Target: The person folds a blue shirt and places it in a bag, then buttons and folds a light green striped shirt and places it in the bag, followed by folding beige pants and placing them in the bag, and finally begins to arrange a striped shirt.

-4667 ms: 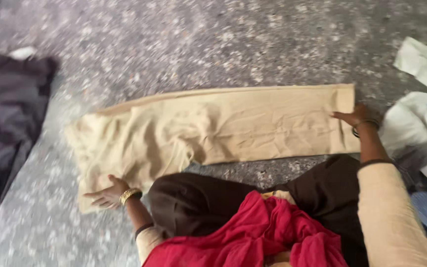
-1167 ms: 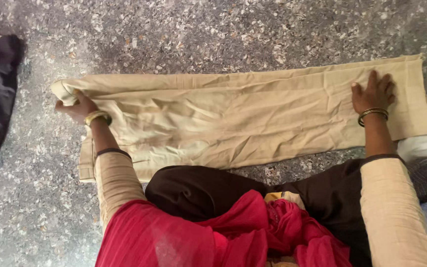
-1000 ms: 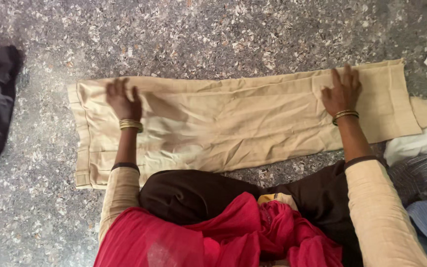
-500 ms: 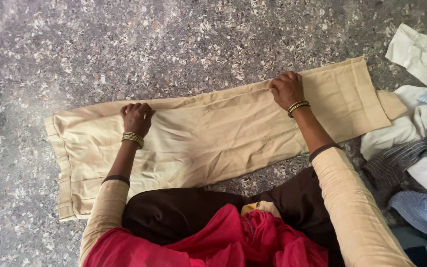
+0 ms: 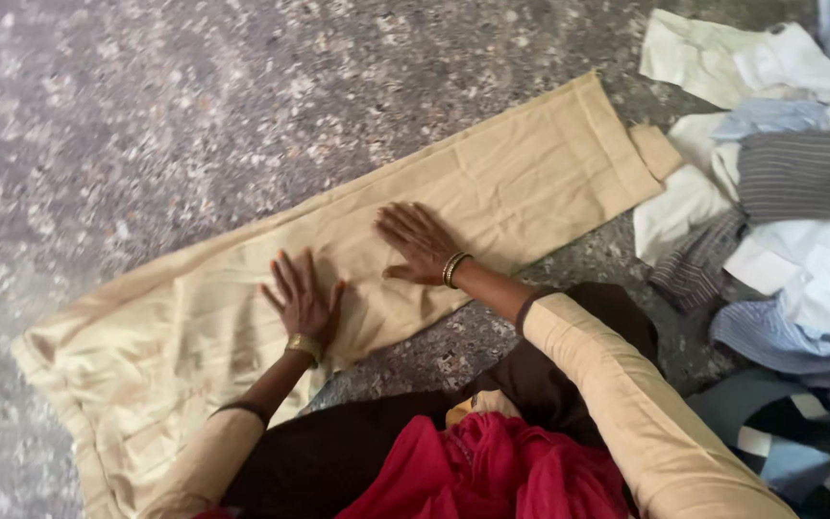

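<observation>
Trousers (image 5: 492,192) (beige, folded lengthwise) lie on the floor (image 5: 146,115), both open hands, left hand (image 5: 302,300) and right hand (image 5: 417,242), pressing flat on them.

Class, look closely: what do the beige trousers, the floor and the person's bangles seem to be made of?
Beige trousers: thin woven cloth, likely cotton blend; matte, with soft creases. Floor: speckled stone chips set in grey, probably terrazzo. Bangles on the right hand: yellow metal by their shine; gold or brass cannot be told.

Beige trousers (image 5: 492,183) (plain), grey speckled floor (image 5: 194,115)
</observation>
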